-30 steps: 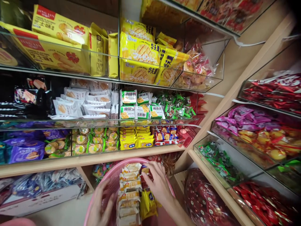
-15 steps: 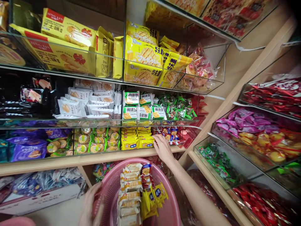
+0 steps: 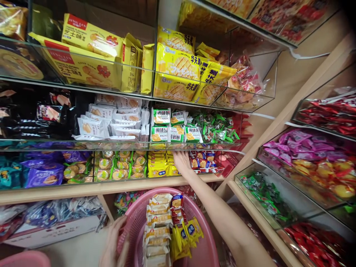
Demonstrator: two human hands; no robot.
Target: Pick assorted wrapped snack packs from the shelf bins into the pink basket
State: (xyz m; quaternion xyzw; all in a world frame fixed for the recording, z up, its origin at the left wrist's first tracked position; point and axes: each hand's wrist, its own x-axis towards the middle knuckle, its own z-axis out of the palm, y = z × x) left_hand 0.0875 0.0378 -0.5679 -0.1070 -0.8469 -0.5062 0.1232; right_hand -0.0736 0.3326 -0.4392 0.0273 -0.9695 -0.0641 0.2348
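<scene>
My left hand (image 3: 114, 241) grips the left rim of a pink plastic basket (image 3: 207, 226), its thumb on the inner side. Inside the basket lies a column of cream-coloured snack packets (image 3: 158, 231), with red-and-blue packets (image 3: 178, 207) and yellow packets (image 3: 182, 237) to its right. My right hand (image 3: 182, 162) reaches into a bottom-shelf compartment, over the right part of the stacked yellow packets (image 3: 158, 165). Its fingertips are tucked under the shelf above, so whether they hold a packet is hidden. Red-and-blue packets (image 3: 205, 160) fill the compartment just right of that hand.
Clear dividers and shelf fronts separate the snacks. Above are white-and-green packets (image 3: 176, 126) and yellow waffle packets (image 3: 178, 66). A side shelf with purple sweets (image 3: 294, 142) and green sweets (image 3: 260, 196) stands right. Another pink container (image 3: 26, 259) is at lower left.
My right hand has moved deeper into the yellow-packet compartment and slightly left. The whole view has shifted a little, while my left hand stays on the basket rim.
</scene>
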